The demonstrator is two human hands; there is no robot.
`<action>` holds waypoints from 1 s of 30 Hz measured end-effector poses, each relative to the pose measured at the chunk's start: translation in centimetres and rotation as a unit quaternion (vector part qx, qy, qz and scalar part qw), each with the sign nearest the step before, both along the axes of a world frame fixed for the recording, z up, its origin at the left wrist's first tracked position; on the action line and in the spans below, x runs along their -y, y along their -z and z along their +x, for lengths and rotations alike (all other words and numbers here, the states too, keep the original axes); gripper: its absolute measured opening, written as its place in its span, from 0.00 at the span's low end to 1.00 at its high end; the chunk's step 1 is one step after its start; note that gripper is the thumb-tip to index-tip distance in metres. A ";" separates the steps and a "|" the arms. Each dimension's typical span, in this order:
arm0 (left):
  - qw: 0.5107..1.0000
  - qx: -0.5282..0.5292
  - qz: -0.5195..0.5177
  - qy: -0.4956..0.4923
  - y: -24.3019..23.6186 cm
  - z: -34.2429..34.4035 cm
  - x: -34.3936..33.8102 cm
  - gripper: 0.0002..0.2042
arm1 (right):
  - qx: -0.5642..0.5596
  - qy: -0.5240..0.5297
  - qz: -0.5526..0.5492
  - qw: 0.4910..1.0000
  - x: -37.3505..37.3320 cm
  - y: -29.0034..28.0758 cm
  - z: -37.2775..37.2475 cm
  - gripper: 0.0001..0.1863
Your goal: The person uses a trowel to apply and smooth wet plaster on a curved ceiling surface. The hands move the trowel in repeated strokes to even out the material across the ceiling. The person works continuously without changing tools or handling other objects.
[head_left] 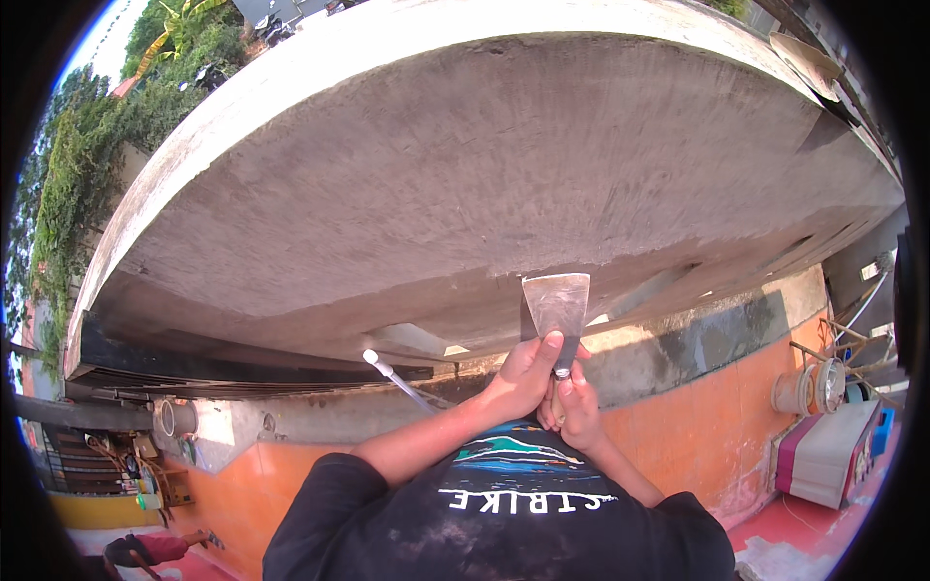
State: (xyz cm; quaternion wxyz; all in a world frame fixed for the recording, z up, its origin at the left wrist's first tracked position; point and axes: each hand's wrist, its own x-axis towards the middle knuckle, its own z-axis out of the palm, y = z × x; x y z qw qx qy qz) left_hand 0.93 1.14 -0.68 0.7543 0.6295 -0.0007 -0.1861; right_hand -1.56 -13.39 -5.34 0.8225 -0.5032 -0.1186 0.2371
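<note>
Black shirt [387, 523] nearest. Left hand [523, 376]: fingers closed round the dark handle [569, 354] of a scraper [559, 305]. Right hand [575, 412]: just by the handle end, fingers curled, can't tell if gripping. Scraper sits in front of the chest, blade up at the grey wall [436, 184], contact unclear. Beyond: bucket [829, 384] at right, greenery [73, 184] far left.

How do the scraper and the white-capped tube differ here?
The scraper has a broad, flared blade; the white-capped tube is slender. The left hand holds the scraper; neither of the hands shows on the tube. The scraper stands nearly vertical in the picture, while the tube slants. Both have their broader end uppermost.
</note>
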 end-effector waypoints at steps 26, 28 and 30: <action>0.984 0.141 -0.011 -0.108 -2.3 -0.2 2.3 0.28 | 0.031 -0.001 -0.002 1.000 -0.5 -2.0 0.4 0.16; 0.991 0.060 -0.019 -0.114 -0.4 -1.2 2.3 0.28 | 0.013 -0.015 -0.010 1.000 -0.3 -0.3 -0.4 0.16; 0.991 0.039 -0.007 -0.127 0.8 -1.1 1.9 0.28 | -0.004 -0.014 -0.004 1.000 -0.5 0.7 -0.6 0.17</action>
